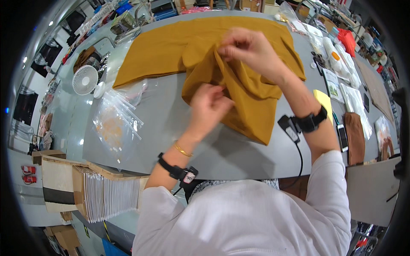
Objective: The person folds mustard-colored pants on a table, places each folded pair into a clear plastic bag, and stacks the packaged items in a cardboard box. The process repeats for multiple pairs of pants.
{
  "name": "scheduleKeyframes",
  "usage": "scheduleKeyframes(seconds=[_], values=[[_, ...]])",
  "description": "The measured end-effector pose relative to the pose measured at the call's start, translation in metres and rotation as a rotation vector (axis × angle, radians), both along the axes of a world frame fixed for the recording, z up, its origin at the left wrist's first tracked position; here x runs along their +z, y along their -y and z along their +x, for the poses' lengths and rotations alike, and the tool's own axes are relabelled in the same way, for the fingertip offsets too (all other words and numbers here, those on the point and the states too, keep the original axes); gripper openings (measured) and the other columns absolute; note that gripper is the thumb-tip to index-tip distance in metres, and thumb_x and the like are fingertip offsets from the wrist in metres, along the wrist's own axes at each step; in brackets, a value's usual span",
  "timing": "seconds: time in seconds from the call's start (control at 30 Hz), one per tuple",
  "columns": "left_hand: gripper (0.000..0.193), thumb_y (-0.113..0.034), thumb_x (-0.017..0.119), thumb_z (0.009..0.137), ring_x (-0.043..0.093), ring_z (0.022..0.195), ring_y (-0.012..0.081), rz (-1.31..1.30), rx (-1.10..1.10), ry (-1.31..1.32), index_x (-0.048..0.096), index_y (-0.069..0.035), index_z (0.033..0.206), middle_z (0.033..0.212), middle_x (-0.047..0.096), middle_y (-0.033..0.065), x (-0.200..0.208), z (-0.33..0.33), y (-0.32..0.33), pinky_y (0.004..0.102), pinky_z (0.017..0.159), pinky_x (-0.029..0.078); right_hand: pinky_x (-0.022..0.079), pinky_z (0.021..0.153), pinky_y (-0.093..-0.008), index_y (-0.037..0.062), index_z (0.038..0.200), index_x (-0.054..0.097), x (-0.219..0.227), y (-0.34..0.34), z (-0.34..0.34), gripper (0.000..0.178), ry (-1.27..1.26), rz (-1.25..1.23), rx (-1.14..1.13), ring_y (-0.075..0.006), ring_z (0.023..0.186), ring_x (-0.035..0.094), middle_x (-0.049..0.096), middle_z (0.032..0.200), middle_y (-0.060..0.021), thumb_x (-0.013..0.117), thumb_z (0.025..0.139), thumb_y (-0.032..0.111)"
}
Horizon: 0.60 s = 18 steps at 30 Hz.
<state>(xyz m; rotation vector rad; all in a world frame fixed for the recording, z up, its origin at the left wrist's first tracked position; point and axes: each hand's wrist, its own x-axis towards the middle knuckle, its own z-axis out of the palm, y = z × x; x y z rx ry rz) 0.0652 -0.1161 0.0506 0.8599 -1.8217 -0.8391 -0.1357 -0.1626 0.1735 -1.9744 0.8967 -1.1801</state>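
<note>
A mustard-yellow garment of smooth cloth lies bunched over the near part of more mustard cloth spread flat across the table. My right hand is raised at its far side, thumb and fingers pinched on a lifted fold. Lower and to the left, my left hand is curled closed against the garment's opening, slightly blurred. Between the two hands the cloth rises in a loose, tent-like fold. One corner of it hangs toward me over the grey table. The garment's exact kind is hard to make out.
Clear plastic bags lie left of the cloth, near a small white fan. At right are a yellow pad, a phone, brown folded cloth and white packages. A carton of white sheets stands below the table's left edge.
</note>
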Motion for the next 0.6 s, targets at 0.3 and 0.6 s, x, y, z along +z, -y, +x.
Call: scheduleKeyframes(seconds=[0.3, 0.6], values=[[0.049, -0.027, 0.074, 0.091, 0.064, 0.114, 0.0431, -0.199, -0.601, 0.808, 0.056, 0.001, 0.127, 0.130, 0.060, 0.0287, -0.073, -0.041, -0.017, 0.0502, 0.098, 0.052, 0.056, 0.068, -0.0262, -0.0065, 0.104, 0.078, 0.153, -0.020, -0.122, 0.018, -0.139, -0.513, -0.562, -0.0105, 0.074, 0.070, 0.077, 0.086, -0.0073, 0.070, 0.096, 0.008], [0.030, 0.002, 0.068, 0.087, 0.066, 0.085, 0.0342, -1.373, 0.380, 0.793, 0.068, -0.002, 0.117, 0.107, 0.071, 0.0159, 0.179, 0.179, -0.010, 0.0454, 0.074, 0.053, 0.062, 0.080, -0.0304, -0.0016, 0.110, 0.075, 0.211, -0.180, -0.241, 0.017, 0.198, -0.490, -0.626, -0.0162, 0.089, 0.074, 0.077, 0.098, -0.0093, 0.070, 0.099, 0.012]])
